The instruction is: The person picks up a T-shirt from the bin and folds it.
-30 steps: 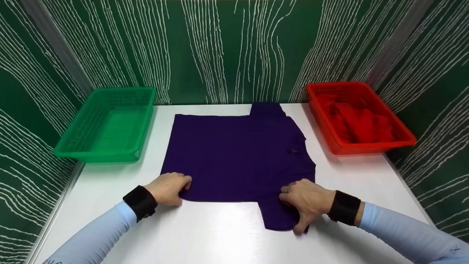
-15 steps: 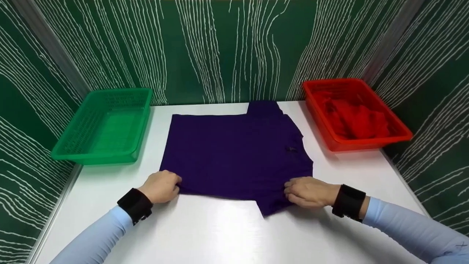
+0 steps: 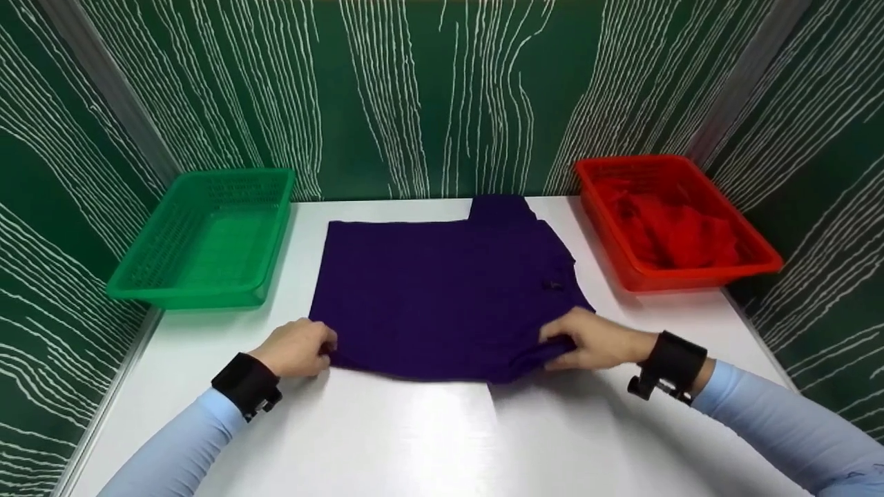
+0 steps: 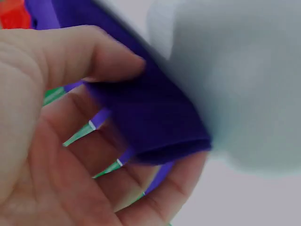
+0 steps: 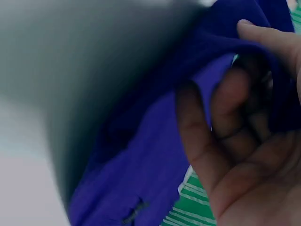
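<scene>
A dark purple short-sleeved shirt [image 3: 442, 297] lies spread on the white table, its hem to the left and its collar to the right. At the near hem corner my left hand [image 3: 295, 347] pinches the cloth; the left wrist view shows the thumb over the folded edge and the fingers beneath. My right hand [image 3: 597, 339] grips the near shoulder and sleeve area, where the fabric is bunched and slightly raised. In the right wrist view, cloth passes between the thumb and curled fingers [image 5: 202, 141]. The near sleeve is mostly gathered out of sight.
A green basket [image 3: 266, 276] with nothing visible in it stands at the back left. At the back right is a red basket [image 3: 642, 279] holding red cloth [image 3: 680, 231]. Green walls with white lines enclose the white table [image 3: 414, 442].
The right hand has drawn the near sleeve up and inward, so it no longer sticks out toward me. My left hand now pinches the hem corner, slightly farther left than before.
</scene>
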A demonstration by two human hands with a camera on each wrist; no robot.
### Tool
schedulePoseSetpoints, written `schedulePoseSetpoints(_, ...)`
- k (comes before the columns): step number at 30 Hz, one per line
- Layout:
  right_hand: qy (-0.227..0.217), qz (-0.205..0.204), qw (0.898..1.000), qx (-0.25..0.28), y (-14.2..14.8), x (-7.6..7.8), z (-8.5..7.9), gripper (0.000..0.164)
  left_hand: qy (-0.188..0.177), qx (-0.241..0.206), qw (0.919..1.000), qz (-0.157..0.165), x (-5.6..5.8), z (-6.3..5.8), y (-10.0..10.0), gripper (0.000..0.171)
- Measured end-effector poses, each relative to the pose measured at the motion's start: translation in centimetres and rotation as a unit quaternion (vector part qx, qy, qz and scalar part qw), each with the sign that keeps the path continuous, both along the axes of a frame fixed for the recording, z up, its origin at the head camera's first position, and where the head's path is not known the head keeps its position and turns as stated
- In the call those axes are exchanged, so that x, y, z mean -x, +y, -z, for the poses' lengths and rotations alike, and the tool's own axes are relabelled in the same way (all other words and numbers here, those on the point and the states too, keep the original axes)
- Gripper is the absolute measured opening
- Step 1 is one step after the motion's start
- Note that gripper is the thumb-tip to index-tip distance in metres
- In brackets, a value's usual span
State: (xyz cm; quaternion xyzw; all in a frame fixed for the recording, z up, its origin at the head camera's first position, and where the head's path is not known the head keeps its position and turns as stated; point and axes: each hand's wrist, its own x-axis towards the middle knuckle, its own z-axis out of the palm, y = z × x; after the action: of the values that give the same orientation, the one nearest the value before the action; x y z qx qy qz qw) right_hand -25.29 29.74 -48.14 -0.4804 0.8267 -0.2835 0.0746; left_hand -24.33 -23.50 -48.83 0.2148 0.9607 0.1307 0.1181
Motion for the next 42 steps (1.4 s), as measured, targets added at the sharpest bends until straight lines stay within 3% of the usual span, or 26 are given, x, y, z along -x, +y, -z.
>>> schedulePoseSetpoints(4, -0.050, 0.053, 0.996, 0.047, 0.4, 2.0, -1.6, 0.012, 0.034, -0.068, 0.9964, -0.037, 1.1, -0.4, -1.0, 0.022)
schedulePoseSetpoints(11, -0.078, 0.165, 0.981, 0.059, 1.1, 6.5, -3.5, 0.011, 0.104, -0.154, 0.9767, -0.107, 3.7, -1.2, -0.8, 0.024)
schedulePoseSetpoints(17, -0.112, 0.242, 0.962, 0.062, 1.0, 10.5, -3.7, 0.014, 0.134, -0.150, 0.9667, -0.158, 6.4, -1.7, 0.2, 0.028)
schedulePoseSetpoints(23, -0.096, 0.328, 0.938, 0.053, 0.2, 13.7, -2.7, 0.027, 0.124, -0.124, 0.9635, -0.203, 9.3, -1.5, 0.7, 0.041)
schedulePoseSetpoints(25, -0.081, 0.347, 0.933, 0.047, -0.1, 14.5, -2.2, 0.027, 0.109, -0.129, 0.9611, -0.218, 10.5, -0.9, 0.6, 0.041)
schedulePoseSetpoints(26, -0.069, 0.353, 0.932, 0.044, -0.2, 14.9, -2.0, 0.026, 0.112, -0.150, 0.9588, -0.214, 11.9, 0.8, -0.1, 0.042)
schedulePoseSetpoints(29, -0.038, 0.365, 0.929, 0.039, -0.6, 15.8, -1.2, 0.023, 0.112, -0.193, 0.9491, -0.222, 14.9, 4.1, -1.1, 0.039)
schedulePoseSetpoints(32, -0.041, 0.368, 0.928, 0.046, -0.9, 16.3, -0.5, 0.025, 0.119, -0.237, 0.9382, -0.222, 18.1, 8.0, -2.3, 0.043)
schedulePoseSetpoints(33, -0.049, 0.370, 0.926, 0.046, -1.0, 16.4, -0.3, 0.027, 0.108, -0.237, 0.9358, -0.237, 18.1, 8.0, -2.0, 0.047)
schedulePoseSetpoints(36, -0.071, 0.381, 0.922, 0.027, -1.0, 16.0, 0.3, 0.045, 0.028, -0.252, 0.9350, -0.248, 17.6, 8.0, -2.0, 0.075)
schedulePoseSetpoints(38, -0.059, 0.393, 0.918, -0.012, -0.9, 15.1, 0.8, 0.063, -0.039, -0.237, 0.9374, -0.252, 16.1, 6.6, -1.7, 0.100)
schedulePoseSetpoints(40, -0.037, 0.400, 0.914, -0.059, -0.8, 13.8, 1.3, 0.078, -0.100, -0.214, 0.9406, -0.244, 14.5, 5.1, -1.6, 0.115)
schedulePoseSetpoints(42, -0.011, 0.390, 0.915, -0.104, -0.8, 12.1, 1.8, 0.087, -0.104, -0.190, 0.9494, -0.228, 13.8, 5.1, -1.9, 0.114)
